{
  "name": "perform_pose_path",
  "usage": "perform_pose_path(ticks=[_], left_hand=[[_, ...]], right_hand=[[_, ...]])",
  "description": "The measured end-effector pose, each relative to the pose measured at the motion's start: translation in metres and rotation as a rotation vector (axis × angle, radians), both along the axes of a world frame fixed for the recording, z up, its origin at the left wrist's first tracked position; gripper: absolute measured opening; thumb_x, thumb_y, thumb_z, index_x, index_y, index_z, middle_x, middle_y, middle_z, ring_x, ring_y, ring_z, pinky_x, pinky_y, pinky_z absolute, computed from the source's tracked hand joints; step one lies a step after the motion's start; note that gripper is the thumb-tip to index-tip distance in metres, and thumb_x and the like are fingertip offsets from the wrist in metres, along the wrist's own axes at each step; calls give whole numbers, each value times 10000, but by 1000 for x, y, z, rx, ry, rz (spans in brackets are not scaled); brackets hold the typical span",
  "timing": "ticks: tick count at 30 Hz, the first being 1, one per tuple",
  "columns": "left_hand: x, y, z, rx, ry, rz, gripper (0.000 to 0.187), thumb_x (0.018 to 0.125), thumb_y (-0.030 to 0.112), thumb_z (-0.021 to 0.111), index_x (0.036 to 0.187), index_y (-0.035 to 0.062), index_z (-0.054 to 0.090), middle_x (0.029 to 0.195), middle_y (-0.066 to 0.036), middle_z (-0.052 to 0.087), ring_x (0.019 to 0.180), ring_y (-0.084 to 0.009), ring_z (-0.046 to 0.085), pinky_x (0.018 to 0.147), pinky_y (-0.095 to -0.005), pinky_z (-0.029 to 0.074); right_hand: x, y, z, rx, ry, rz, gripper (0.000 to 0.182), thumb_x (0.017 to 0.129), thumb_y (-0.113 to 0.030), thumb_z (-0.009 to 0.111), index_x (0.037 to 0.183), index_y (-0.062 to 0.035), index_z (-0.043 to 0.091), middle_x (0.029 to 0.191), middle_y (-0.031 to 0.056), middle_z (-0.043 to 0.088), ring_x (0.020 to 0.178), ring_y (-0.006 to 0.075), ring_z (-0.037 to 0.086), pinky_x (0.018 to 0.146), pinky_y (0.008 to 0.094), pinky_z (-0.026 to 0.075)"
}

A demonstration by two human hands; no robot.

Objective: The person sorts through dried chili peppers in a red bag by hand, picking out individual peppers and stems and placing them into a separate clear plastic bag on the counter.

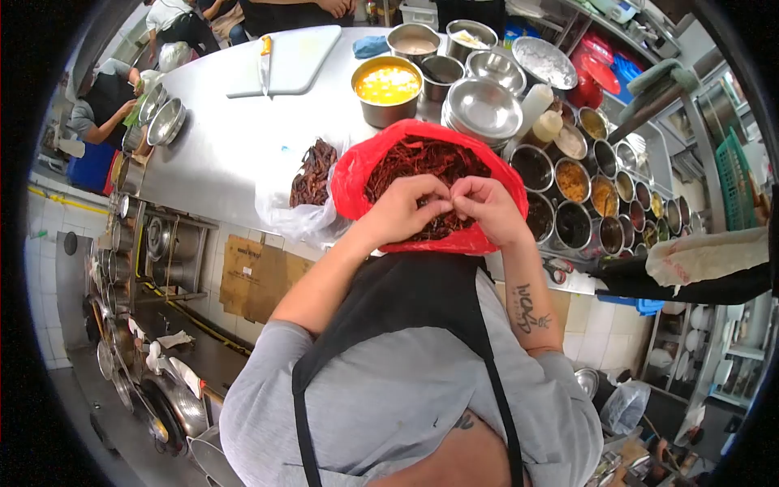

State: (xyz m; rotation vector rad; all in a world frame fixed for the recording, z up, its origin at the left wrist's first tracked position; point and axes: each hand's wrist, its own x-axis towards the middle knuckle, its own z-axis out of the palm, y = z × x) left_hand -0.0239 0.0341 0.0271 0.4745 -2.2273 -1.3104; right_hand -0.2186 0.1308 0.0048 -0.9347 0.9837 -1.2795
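Observation:
A red plastic bag [349, 183] lies open at the near edge of the steel table, filled with dark red dried strips [422, 158] that look like dried chillies. Over its near part, my left hand [412, 207] and my right hand [487, 209] meet, fingertips pinched together. Whatever is between the fingertips is too small to make out. Left of the red bag sits a clear plastic bag [280, 191] with darker dried pieces [312, 174] in it.
A white cutting board [304, 61] with a knife [264, 69] lies at the back left. Behind the red bag stand a pot of yellow liquid [388, 89] and stacked steel bowls [484, 107]. Several sauce containers [572, 180] fill the right. People work at the far left and back.

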Motion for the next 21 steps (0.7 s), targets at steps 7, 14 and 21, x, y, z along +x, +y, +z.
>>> perform_pose_path(ticks=[7,14,21], left_hand=[[4,-37,-34,1360,277,47,239,1011,286,460,896,99,555,741,9,492,558,-83,392,461,-225,290],[-6,-21,-23,110,-221,147,172,852,180,745,843,28,666,661,-57,601,639,-163,591,587,-315,471],[-23,-18,-38,-325,-505,206,163,817,177,704,911,48,734,848,-186,694,856,-392,667,792,-482,533]], right_hand=[[2,-1,4,-15,-372,-162,85,933,-89,676,936,-28,617,991,129,689,833,199,681,683,315,551],[5,-8,-4,132,77,-281,111,910,-87,698,960,-1,648,911,124,724,735,184,694,627,301,559],[8,-9,-15,131,955,-369,230,804,-132,735,982,11,710,884,172,712,806,286,701,760,380,558]])
